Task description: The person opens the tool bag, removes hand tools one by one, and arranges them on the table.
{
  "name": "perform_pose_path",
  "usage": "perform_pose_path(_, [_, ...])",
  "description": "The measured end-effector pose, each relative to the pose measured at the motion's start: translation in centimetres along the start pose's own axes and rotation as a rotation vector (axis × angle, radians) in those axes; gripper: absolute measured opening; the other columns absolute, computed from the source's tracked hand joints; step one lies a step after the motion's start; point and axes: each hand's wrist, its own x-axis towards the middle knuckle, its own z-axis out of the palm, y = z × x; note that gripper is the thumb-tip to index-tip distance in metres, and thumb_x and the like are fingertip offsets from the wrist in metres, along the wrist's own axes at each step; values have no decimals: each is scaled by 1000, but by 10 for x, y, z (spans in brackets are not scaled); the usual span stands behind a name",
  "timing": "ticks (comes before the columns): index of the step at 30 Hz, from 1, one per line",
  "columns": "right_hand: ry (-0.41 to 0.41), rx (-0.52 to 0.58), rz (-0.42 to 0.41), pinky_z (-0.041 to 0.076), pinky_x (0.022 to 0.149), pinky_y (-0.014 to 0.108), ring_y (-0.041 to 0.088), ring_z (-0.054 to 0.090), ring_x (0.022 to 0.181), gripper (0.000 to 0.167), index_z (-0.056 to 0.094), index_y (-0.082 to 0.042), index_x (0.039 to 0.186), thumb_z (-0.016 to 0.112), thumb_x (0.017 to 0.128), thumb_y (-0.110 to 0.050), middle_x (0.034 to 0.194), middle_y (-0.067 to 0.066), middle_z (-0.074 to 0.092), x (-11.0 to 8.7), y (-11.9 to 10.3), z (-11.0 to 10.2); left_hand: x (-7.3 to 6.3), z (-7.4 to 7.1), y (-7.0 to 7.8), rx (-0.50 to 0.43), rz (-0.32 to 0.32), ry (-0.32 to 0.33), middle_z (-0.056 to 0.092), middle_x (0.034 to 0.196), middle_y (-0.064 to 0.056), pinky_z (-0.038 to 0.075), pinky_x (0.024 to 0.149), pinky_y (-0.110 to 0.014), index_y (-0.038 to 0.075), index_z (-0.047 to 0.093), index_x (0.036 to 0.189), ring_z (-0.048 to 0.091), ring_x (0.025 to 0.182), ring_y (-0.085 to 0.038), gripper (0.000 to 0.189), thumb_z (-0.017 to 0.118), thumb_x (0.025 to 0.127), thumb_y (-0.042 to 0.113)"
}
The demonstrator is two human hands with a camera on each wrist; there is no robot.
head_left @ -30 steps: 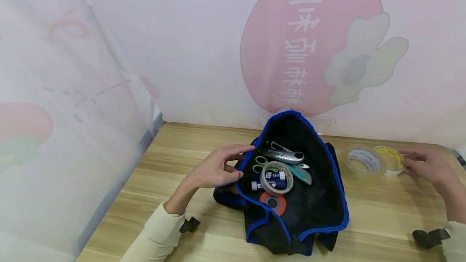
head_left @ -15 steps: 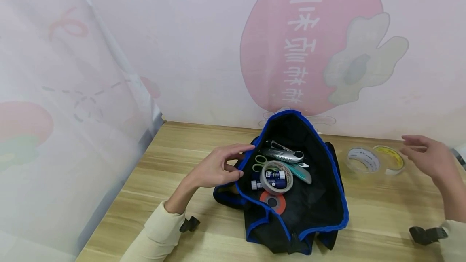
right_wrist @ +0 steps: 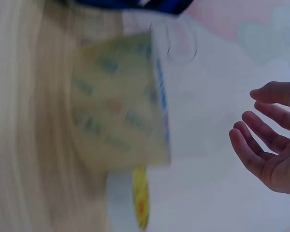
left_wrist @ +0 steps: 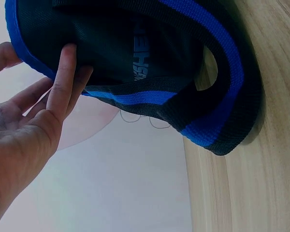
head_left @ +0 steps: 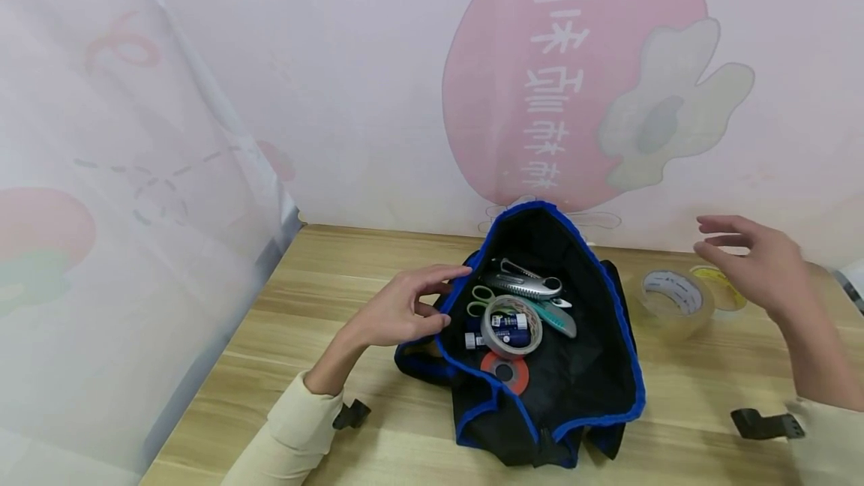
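A black cloth tool bag [head_left: 580,366] with blue trim stands wide on the table. My left hand [head_left: 412,306] rests at its left rim, fingers extended, some against the outer side in the left wrist view. Inside lie a silver utility knife [head_left: 529,286], green-handled scissors [head_left: 481,294], a teal cutter [head_left: 556,319], two dark blue glue sticks [head_left: 499,339], a narrow tape roll [head_left: 536,345] and an orange disc [head_left: 516,377]. My right hand [head_left: 763,261], loosely curled and holding nothing, hovers by a wide clear tape roll [head_left: 698,313] and a yellow-cored tape roll [head_left: 732,302].
The wooden table [head_left: 324,268] ends at a pale printed cloth [head_left: 378,133] hanging behind it. A webbing handle [left_wrist: 227,96] loops from the bag's side onto the table. Black camera mounts [head_left: 766,424] jut from the cuffs.
My right hand has let go of the yellow-cored tape roll, lifted and moved left towards the clear roll. The left hand stays at the bag's rim.
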Motion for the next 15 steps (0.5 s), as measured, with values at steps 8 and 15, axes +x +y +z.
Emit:
perform_pose_path(8, [-2, 111, -159, 42, 79, -6, -29, 49, 96, 47, 61, -3, 149, 68, 106, -21, 143, 28, 64, -4, -43, 11, 1, 0, 0, -1, 8, -2, 47, 167, -14, 65, 92, -31, 10, 49, 162, 60, 140, -41, 73, 66, 92, -1])
perform_pose_path(15, [-29, 210, -239, 46, 83, -3, -23, 57, 99, 45, 64, -6, 147, 71, 103, -15, 143, 22, 66, -8, -76, 27, 0, 0, 0, 2, 14, -2, 47, 167, -14, 65, 92, -31, 10, 49, 162, 60, 140, -42, 72, 66, 92, 0])
